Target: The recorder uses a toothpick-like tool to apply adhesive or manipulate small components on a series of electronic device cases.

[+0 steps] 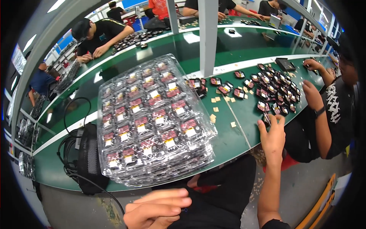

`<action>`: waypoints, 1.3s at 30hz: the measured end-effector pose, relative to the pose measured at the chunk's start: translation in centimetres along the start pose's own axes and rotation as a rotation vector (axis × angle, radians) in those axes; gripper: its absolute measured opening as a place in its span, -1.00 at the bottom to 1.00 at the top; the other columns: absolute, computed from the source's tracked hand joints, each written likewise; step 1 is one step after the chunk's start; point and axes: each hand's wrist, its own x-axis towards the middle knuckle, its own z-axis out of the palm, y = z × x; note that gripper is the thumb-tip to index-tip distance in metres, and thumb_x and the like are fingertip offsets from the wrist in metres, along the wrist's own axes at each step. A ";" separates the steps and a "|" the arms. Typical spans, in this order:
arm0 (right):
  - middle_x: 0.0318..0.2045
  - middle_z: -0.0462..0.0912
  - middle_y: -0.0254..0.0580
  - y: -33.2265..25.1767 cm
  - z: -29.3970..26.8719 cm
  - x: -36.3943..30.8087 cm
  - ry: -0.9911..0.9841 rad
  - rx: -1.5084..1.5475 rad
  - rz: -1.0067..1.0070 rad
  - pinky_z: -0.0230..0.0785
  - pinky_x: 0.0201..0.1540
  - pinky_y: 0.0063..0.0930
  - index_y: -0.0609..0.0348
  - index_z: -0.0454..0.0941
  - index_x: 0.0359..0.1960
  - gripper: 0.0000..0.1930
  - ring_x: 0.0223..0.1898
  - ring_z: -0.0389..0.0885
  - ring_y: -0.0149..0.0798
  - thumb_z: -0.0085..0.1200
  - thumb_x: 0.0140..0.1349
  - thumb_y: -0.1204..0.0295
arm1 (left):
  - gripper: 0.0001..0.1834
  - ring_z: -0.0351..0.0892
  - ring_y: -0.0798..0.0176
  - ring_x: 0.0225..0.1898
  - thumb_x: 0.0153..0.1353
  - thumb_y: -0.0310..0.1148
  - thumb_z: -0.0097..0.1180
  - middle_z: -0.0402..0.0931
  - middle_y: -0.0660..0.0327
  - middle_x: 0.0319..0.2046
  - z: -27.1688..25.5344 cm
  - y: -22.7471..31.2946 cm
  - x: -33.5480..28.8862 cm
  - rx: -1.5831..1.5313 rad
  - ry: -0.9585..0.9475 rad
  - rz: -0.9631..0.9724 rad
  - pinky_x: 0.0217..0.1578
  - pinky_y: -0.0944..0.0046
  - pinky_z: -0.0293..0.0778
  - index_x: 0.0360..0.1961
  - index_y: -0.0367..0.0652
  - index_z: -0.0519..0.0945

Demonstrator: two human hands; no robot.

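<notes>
My right hand (273, 134) reaches to the near edge of a pile of small black parts with pinkish faces (280, 86). Its thumb and fingers close around one small black part (267, 119), mostly covered by the fingers. Low in front of my body, my left hand (158, 207) hovers with its fingers stretched out, and nothing shows in it. Beyond the left hand stands a tall stack of clear plastic trays (160, 164). The top tray carries rows of the same small parts in its pockets.
Small pale square pieces (233, 124) lie scattered on the green bench (228, 143). A black mesh-sided device (91, 160) with cables sits left of the trays. A grey post (207, 42) rises behind them. At right, a co-worker's hands (313, 95) are near the pile; other people work across the line.
</notes>
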 end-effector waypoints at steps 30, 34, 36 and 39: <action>-0.09 0.73 0.02 -4.5 -6.4 -5.0 -0.100 0.599 -0.441 0.62 -0.07 -0.15 0.23 0.69 -0.09 -0.68 -0.14 0.77 0.05 0.42 0.11 0.47 | -0.43 0.51 -0.13 0.30 0.31 -0.25 0.26 0.52 -0.13 0.25 2.1 -5.1 8.5 1.396 -0.165 0.253 0.32 -0.13 0.37 0.26 -0.36 0.53; 0.00 0.74 0.02 -9.2 -12.1 -7.2 -0.475 0.767 -0.850 0.58 -0.24 -0.52 0.14 0.69 0.00 -0.56 -0.27 0.71 -0.21 0.52 0.05 0.44 | -0.46 0.51 -0.16 0.29 0.34 -0.31 0.19 0.51 -0.15 0.25 2.5 -5.6 8.4 1.490 -0.160 0.261 0.31 -0.13 0.38 0.26 -0.41 0.50; -0.10 0.70 -0.12 -11.0 -14.1 -8.6 -0.457 0.793 -0.965 0.44 -0.46 -0.63 0.06 0.70 -0.03 -0.61 -0.47 0.62 -0.41 0.41 0.06 0.34 | -0.50 0.53 -0.18 0.26 0.29 -0.37 0.22 0.54 -0.14 0.22 3.2 -5.7 8.5 1.465 -0.132 0.298 0.27 -0.08 0.42 0.21 -0.39 0.56; -0.25 0.64 -0.23 -14.9 -12.7 -11.8 -0.110 0.957 -0.986 0.16 -0.72 -0.63 0.11 0.68 -0.11 -0.71 -0.62 0.48 -0.47 0.19 0.11 0.36 | -0.52 0.56 -0.15 0.21 0.18 -0.52 0.29 0.59 -0.09 0.18 3.2 -6.3 8.5 1.413 -0.078 0.319 0.23 -0.02 0.47 0.16 -0.36 0.62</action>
